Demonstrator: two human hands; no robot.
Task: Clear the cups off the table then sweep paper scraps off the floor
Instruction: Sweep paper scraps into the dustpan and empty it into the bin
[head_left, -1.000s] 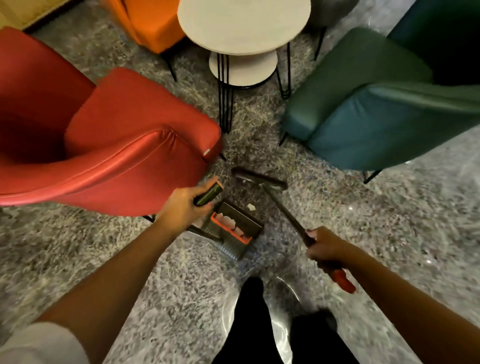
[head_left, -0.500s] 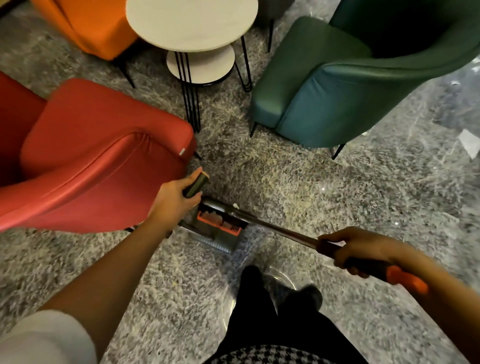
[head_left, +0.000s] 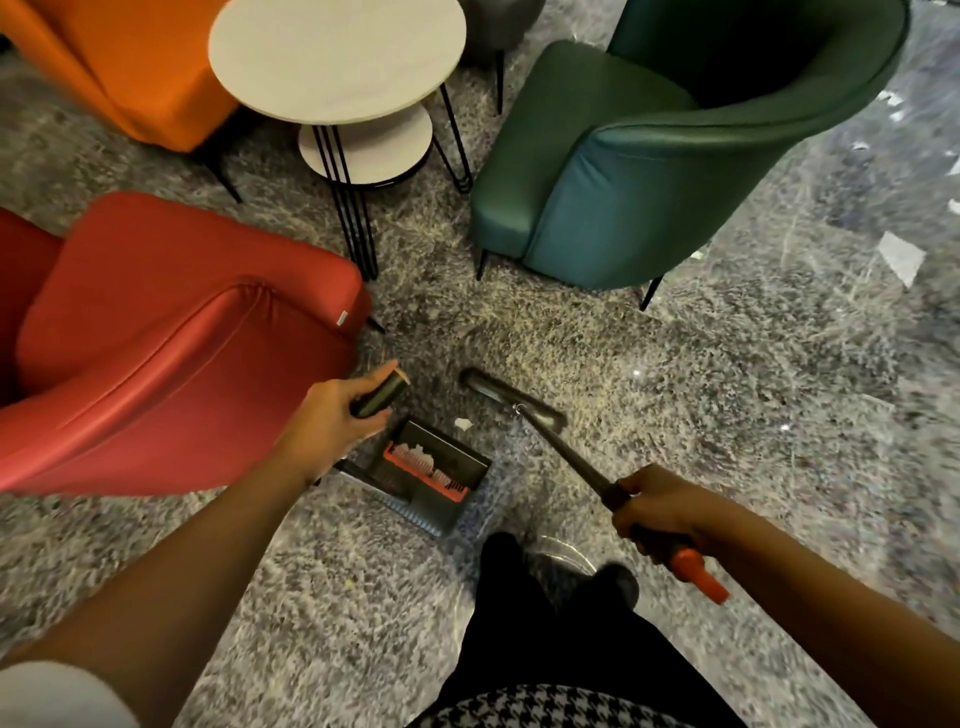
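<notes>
On the speckled grey floor (head_left: 727, 395) stand a red chair (head_left: 156, 332) at nine o'clock, an orange chair (head_left: 119, 62) at eleven o'clock, a round white table (head_left: 337, 52) with thin black legs at twelve o'clock, and a green chair (head_left: 675, 156) at one o'clock. The table top has nothing on it. A smaller round shelf (head_left: 369, 145) sits under it. White paper scraps (head_left: 901, 257) lie far off at three o'clock, and one small scrap (head_left: 462, 424) lies in the middle, just in front of the dustpan (head_left: 431, 475). The dustpan is dark with an orange comb strip and sits on the floor. The left hand (head_left: 332, 423) is closed around the dustpan's dark handle (head_left: 379, 397). The right hand (head_left: 662, 512) is closed around the broom stick (head_left: 576, 462), near its orange end. The broom head (head_left: 511, 397) rests on the floor just past the small scrap, at two o'clock from the dustpan. Half a second ago the broom lay flat across the dustpan mouth; now it has swung out and away, and the small scrap shows again. The right hand has come in closer to the body.
</notes>
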